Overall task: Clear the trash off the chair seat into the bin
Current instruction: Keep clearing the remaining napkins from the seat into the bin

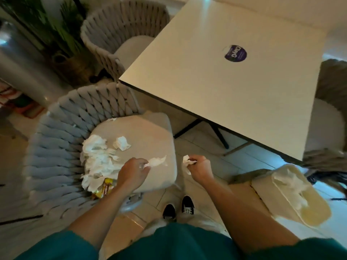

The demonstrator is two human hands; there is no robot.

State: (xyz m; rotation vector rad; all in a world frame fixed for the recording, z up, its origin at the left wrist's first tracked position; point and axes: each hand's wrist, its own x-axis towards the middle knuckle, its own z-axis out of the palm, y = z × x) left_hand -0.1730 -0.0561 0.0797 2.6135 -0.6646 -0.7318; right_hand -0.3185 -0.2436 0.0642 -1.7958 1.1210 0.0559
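The chair seat (150,132) at 9 o'clock is partly cleared; the step is gathering. The bin (308,207) waits at 4 o'clock, tissue already inside. A crumpled tissue heap (97,160) and yellow wrapper (106,186) remain. The left hand (133,173) pinches a tissue scrap (157,161); the right hand (200,168) grips a tissue wad (187,162). Next, probably, carry both binward.
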